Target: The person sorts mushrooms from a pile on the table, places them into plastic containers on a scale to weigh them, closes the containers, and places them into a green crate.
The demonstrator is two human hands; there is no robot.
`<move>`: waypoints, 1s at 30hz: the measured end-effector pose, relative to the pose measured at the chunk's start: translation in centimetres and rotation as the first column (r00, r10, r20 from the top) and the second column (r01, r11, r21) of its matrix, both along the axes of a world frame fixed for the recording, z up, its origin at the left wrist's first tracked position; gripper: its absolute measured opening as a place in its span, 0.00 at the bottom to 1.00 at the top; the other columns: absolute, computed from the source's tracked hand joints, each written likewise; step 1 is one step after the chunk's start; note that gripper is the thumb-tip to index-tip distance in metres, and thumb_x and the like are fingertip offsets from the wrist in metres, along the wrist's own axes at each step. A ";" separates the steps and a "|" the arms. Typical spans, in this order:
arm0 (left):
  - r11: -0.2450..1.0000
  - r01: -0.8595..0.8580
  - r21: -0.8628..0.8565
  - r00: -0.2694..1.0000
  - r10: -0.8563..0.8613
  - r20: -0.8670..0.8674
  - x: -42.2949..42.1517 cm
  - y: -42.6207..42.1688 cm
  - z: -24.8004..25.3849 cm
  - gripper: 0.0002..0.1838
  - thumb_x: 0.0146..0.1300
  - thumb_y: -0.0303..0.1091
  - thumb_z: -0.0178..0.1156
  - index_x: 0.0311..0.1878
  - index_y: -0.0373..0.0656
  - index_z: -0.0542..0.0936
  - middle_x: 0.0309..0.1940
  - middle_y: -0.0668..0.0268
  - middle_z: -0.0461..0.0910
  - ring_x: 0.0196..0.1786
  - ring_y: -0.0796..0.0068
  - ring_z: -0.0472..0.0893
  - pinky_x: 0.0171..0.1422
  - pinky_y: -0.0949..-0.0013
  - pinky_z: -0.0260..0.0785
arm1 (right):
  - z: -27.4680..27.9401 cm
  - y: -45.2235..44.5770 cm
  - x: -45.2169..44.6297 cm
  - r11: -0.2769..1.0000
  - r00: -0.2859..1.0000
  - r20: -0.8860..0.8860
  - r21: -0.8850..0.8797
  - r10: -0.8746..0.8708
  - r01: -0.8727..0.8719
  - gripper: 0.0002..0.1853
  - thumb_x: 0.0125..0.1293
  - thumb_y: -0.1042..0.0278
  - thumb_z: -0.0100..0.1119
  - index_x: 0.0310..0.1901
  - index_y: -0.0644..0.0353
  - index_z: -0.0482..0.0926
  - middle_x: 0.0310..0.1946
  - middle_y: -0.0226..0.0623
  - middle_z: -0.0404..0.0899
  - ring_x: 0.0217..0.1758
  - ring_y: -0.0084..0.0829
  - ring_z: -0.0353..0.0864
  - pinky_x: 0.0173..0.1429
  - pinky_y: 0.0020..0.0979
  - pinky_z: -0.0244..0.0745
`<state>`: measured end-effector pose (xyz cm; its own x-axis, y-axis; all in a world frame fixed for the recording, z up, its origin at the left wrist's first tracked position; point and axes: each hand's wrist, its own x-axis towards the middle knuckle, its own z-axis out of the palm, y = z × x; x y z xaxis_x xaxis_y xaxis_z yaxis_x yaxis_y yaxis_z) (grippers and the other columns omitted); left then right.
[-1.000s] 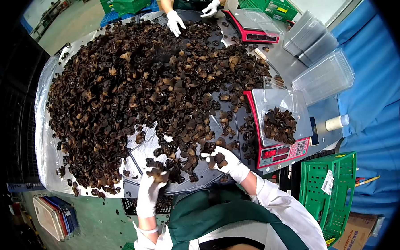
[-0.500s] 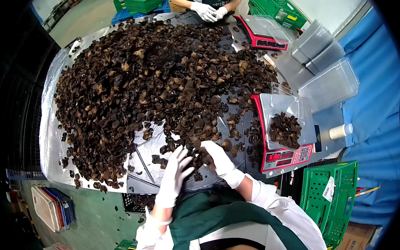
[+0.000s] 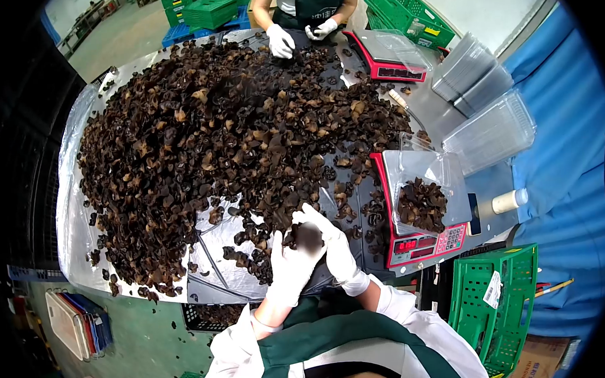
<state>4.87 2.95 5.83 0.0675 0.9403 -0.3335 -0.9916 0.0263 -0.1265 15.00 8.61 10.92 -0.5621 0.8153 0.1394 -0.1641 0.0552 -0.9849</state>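
Both my hands wear white gloves and come together at the near edge of the pile of dark wood ear mushrooms. My left hand is cupped from below around a few wood ear mushrooms, which look blurred. My right hand closes on the same pieces from the other side, its fingers bent over them. Loose mushrooms lie just beyond and left of my hands. To the right, a red digital scale carries a clear plastic box with mushrooms in it.
Across the table a co-worker's gloved hands are at the pile's far edge, near a second red scale. Clear plastic boxes stand at the right. A white bottle lies beside a phone. Green crates stand below right.
My hands have drawn together and now cup mushrooms between them; before, they were apart at the pile's edge. The co-worker's hands have separated, one reaching to the pile.
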 end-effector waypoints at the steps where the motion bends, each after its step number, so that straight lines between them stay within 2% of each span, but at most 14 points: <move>1: 1.000 -0.002 0.000 1.000 0.002 -0.001 -0.1 0.1 0.2 0.29 0.70 0.55 0.43 0.69 0.51 0.64 0.68 0.59 0.64 0.68 0.55 0.65 0.72 0.45 0.55 | 0.2 0.2 0.4 1.000 1.000 -0.001 0.000 0.002 -0.002 0.46 0.69 0.29 0.28 0.65 0.71 0.64 0.66 0.48 0.67 0.71 0.37 0.62 0.75 0.38 0.49; 9: 0.993 -0.092 0.074 0.978 0.104 -0.180 -0.7 0.8 1.4 0.25 0.68 0.51 0.47 0.62 0.48 0.71 0.64 0.63 0.69 0.67 0.60 0.66 0.72 0.49 0.53 | 2.0 0.0 1.2 1.000 1.000 0.006 0.009 0.015 -0.015 0.44 0.70 0.32 0.31 0.64 0.74 0.65 0.63 0.50 0.70 0.72 0.40 0.61 0.76 0.41 0.46; 12: 0.994 -0.065 0.083 0.888 0.095 -0.450 -0.6 0.5 1.5 0.22 0.66 0.46 0.51 0.59 0.47 0.74 0.61 0.63 0.72 0.66 0.62 0.69 0.70 0.50 0.56 | 2.7 -0.1 1.2 0.993 0.996 0.078 0.113 -0.043 0.034 0.39 0.74 0.40 0.27 0.63 0.73 0.67 0.61 0.47 0.73 0.71 0.40 0.63 0.76 0.40 0.46; 13: 0.995 -0.052 0.083 0.742 0.094 -0.663 -0.5 0.4 1.7 0.21 0.65 0.45 0.52 0.58 0.47 0.75 0.60 0.64 0.73 0.65 0.63 0.69 0.69 0.51 0.57 | 3.5 0.3 1.6 0.950 0.968 0.227 0.310 -0.112 0.037 0.36 0.76 0.46 0.24 0.62 0.74 0.69 0.58 0.45 0.76 0.70 0.41 0.64 0.76 0.40 0.48; 14: 0.996 -0.039 0.082 0.465 0.090 -0.881 -0.4 0.3 1.7 0.20 0.64 0.43 0.54 0.56 0.46 0.76 0.59 0.64 0.74 0.65 0.64 0.70 0.69 0.51 0.57 | 3.3 0.3 1.9 0.897 0.941 0.243 0.427 -0.236 0.115 0.33 0.76 0.49 0.27 0.59 0.73 0.71 0.58 0.46 0.75 0.68 0.40 0.67 0.73 0.40 0.56; 15: 0.995 -0.019 0.094 0.010 0.094 -0.996 -0.4 0.2 1.6 0.19 0.64 0.42 0.55 0.55 0.46 0.77 0.59 0.64 0.75 0.64 0.64 0.71 0.68 0.52 0.58 | 2.9 0.2 1.8 0.952 0.958 0.142 0.219 -0.247 0.213 0.31 0.76 0.51 0.29 0.58 0.73 0.73 0.58 0.48 0.75 0.67 0.38 0.69 0.71 0.38 0.60; 16: 0.994 0.009 0.113 -0.508 0.102 -0.856 -0.5 0.2 1.6 0.18 0.63 0.40 0.57 0.54 0.45 0.78 0.58 0.64 0.76 0.63 0.65 0.72 0.68 0.52 0.59 | 2.5 0.0 1.5 0.960 0.959 0.043 -0.008 -0.279 0.279 0.29 0.76 0.53 0.31 0.56 0.72 0.74 0.57 0.49 0.75 0.66 0.37 0.70 0.68 0.37 0.64; 17: 0.989 0.002 0.145 -0.834 0.082 -0.546 -0.5 0.2 1.5 0.17 0.62 0.39 0.58 0.53 0.45 0.79 0.57 0.65 0.77 0.63 0.66 0.73 0.67 0.53 0.60 | 2.0 0.1 1.3 0.927 0.927 -0.073 -0.116 -0.367 0.358 0.18 0.73 0.65 0.44 0.53 0.68 0.78 0.53 0.47 0.77 0.58 0.33 0.76 0.60 0.30 0.70; 18: 0.985 0.013 0.172 -0.963 0.059 -0.263 -0.6 0.4 1.4 0.16 0.62 0.37 0.59 0.52 0.45 0.79 0.56 0.65 0.78 0.62 0.66 0.74 0.66 0.53 0.61 | 1.5 0.1 1.7 0.926 0.927 -0.073 -0.115 -0.368 0.359 0.18 0.73 0.65 0.44 0.53 0.68 0.78 0.53 0.47 0.77 0.58 0.33 0.76 0.60 0.30 0.70; 20: 0.983 -0.031 0.179 -0.929 0.038 -0.369 -0.6 0.4 2.0 0.13 0.60 0.38 0.61 0.48 0.47 0.81 0.55 0.67 0.79 0.62 0.68 0.74 0.65 0.55 0.62 | 1.2 0.1 2.7 0.905 0.910 0.254 0.362 -0.327 0.224 0.14 0.64 0.76 0.55 0.51 0.66 0.80 0.46 0.42 0.78 0.47 0.31 0.78 0.51 0.28 0.72; 21: 0.980 -0.041 0.196 -0.938 0.030 -0.346 -0.6 0.3 2.6 0.12 0.59 0.38 0.62 0.46 0.49 0.82 0.55 0.68 0.79 0.62 0.69 0.74 0.64 0.56 0.63 | 1.6 -0.2 2.7 0.869 0.885 0.314 0.463 -0.344 0.173 0.16 0.56 0.83 0.61 0.48 0.65 0.81 0.38 0.37 0.76 0.37 0.29 0.75 0.43 0.27 0.71; 24: 0.988 0.031 0.149 -0.990 0.050 -0.128 -0.9 0.0 3.9 0.09 0.59 0.42 0.62 0.42 0.54 0.83 0.55 0.71 0.79 0.61 0.71 0.75 0.63 0.59 0.63 | 1.9 -0.4 1.9 0.811 0.831 0.414 0.580 -0.371 0.073 0.13 0.58 0.78 0.63 0.45 0.65 0.81 0.33 0.35 0.74 0.34 0.24 0.73 0.39 0.24 0.69; 28: 0.988 0.044 0.148 -0.996 0.055 -0.071 -1.3 -0.3 3.0 0.09 0.61 0.42 0.60 0.42 0.55 0.83 0.56 0.71 0.79 0.62 0.72 0.74 0.64 0.59 0.62 | 0.2 0.1 2.9 0.928 0.886 0.385 0.355 -0.259 0.117 0.10 0.60 0.76 0.62 0.44 0.65 0.80 0.31 0.32 0.75 0.31 0.21 0.72 0.37 0.22 0.68; 30: 0.984 0.061 0.166 -0.998 0.065 -0.018 -1.7 -0.9 2.4 0.09 0.61 0.41 0.60 0.42 0.54 0.83 0.55 0.70 0.79 0.62 0.71 0.74 0.63 0.58 0.63 | -0.7 0.4 3.1 0.974 0.924 0.356 -0.119 -0.139 0.192 0.07 0.65 0.73 0.59 0.43 0.64 0.78 0.29 0.29 0.76 0.29 0.19 0.71 0.35 0.22 0.68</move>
<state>3.21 2.06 8.28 -0.0192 0.8748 0.4841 0.9873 -0.0599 0.1473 18.06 9.03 10.18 -0.4090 0.8970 -0.1676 0.1839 -0.0989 -0.9780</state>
